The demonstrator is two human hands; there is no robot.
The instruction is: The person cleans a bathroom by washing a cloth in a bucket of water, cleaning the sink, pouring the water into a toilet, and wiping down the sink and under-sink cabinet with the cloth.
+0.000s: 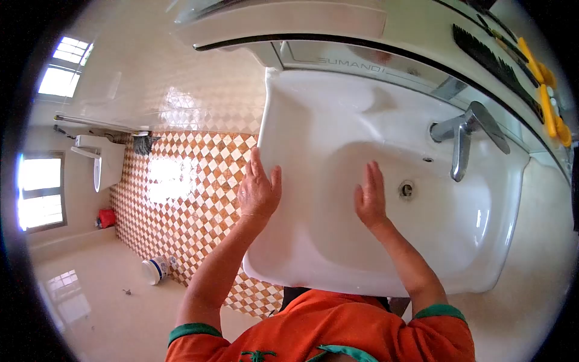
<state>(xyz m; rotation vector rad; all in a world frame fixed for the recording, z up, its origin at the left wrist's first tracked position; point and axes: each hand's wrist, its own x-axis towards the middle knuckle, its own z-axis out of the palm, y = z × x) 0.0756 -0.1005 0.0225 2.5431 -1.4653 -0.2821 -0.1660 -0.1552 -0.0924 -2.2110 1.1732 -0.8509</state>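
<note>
My left hand [259,188] is at the left edge of the white washbasin [301,241], fingers stretched out and thumb apart, holding nothing. Over the basin's bowl is my right hand [371,196], slightly blurred, its fingers extended and also holding nothing. The drain hole [406,190] lies just to the right of it. Farther right, a chrome faucet [463,136] stands on the rim with its lever on top. No water stream shows from the spout.
Above the basin runs a dark-edged shelf [338,40] carrying a black comb [491,66] and yellow-handled scissors [549,111]. Across the checkered floor [199,193] are a white bucket [155,270], a red object [106,218], a mop [143,143] and a toilet [99,163].
</note>
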